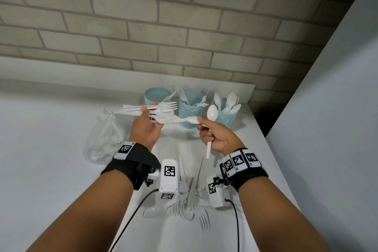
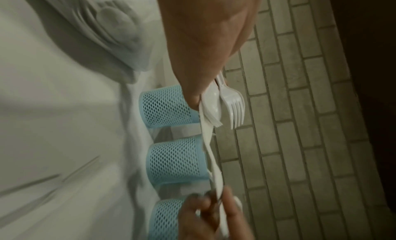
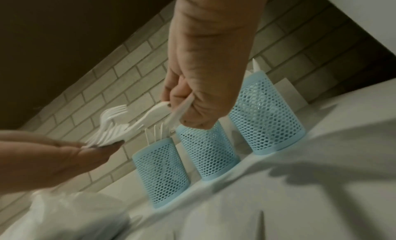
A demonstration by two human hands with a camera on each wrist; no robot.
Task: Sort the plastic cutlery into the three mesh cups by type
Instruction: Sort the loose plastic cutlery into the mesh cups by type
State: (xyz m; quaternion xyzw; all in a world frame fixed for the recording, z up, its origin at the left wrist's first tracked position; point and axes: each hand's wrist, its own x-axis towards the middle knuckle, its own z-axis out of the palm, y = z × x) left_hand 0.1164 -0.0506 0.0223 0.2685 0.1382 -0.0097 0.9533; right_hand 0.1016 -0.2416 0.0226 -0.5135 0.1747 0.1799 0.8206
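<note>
At the far left of the white counter [image 1: 51, 149] lay a clear plastic bag [image 1: 104, 139], slumped, with what looked like more pale cutlery inside; presumably the supply, parked out of the working zone. Next to it the left hand [image 1: 146, 127] was raised above the counter, thumb and fingers clamped on the handles of a fanned bundle of forks [image 1: 161, 111], tines pointing right toward the cups; held that way it seemed to serve as a holding stack from which single pieces could be drawn. One spoon [image 1: 189, 121] stuck out of the bundle's right side, and the fingertips of the right hand [image 1: 216, 136] pinched its bowl end, probably to pull it free. The same right hand had its remaining fingers curled round the handle of a second spoon [image 1: 211, 116], bowl upright, likely kept so both could go in together. Behind the hands, against the brick wall [image 1: 184, 26], stood three blue mesh cups in a row: the left cup [image 1: 152, 96] holding a few pieces I could not identify with certainty, the middle cup [image 1: 189, 112] forks, the right cup [image 1: 226, 119] spoons, so types were already partly separated. Near the counter's front edge, between the wrists, a loose pile [image 1: 190, 200] of unsorted forks, spoons and knives waited.
</note>
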